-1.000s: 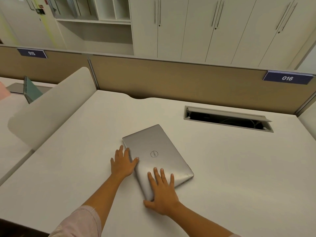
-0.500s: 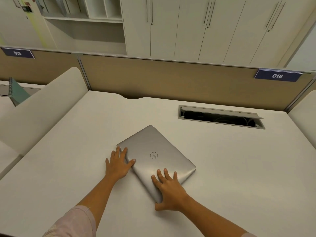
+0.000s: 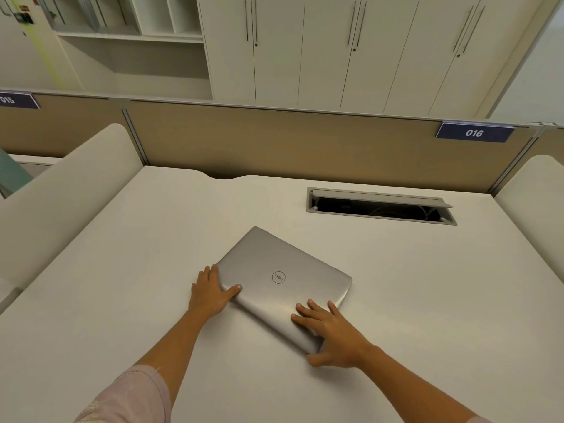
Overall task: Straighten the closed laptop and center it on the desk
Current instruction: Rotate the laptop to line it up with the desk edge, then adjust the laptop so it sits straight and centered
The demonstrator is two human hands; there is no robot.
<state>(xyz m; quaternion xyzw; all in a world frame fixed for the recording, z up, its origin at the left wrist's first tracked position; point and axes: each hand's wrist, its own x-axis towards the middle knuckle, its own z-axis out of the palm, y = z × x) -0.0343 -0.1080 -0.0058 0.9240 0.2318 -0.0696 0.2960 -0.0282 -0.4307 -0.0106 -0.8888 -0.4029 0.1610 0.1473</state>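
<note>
A closed silver laptop (image 3: 283,279) with a round logo lies skewed on the white desk (image 3: 122,285), one corner pointing away from me. My left hand (image 3: 210,293) grips its left corner, thumb on the lid and fingers along the edge. My right hand (image 3: 332,329) holds the near corner, fingers spread flat on the lid and thumb hooked under the front edge.
An open cable hatch (image 3: 380,206) is set in the desk at the back right. A tan partition (image 3: 274,141) with a "016" label (image 3: 474,133) closes the far side. Curved white side dividers stand at left (image 3: 70,190) and right (image 3: 537,215).
The laptop has turned clockwise under both hands and slid to the right. My right hand has moved right along the near edge.
</note>
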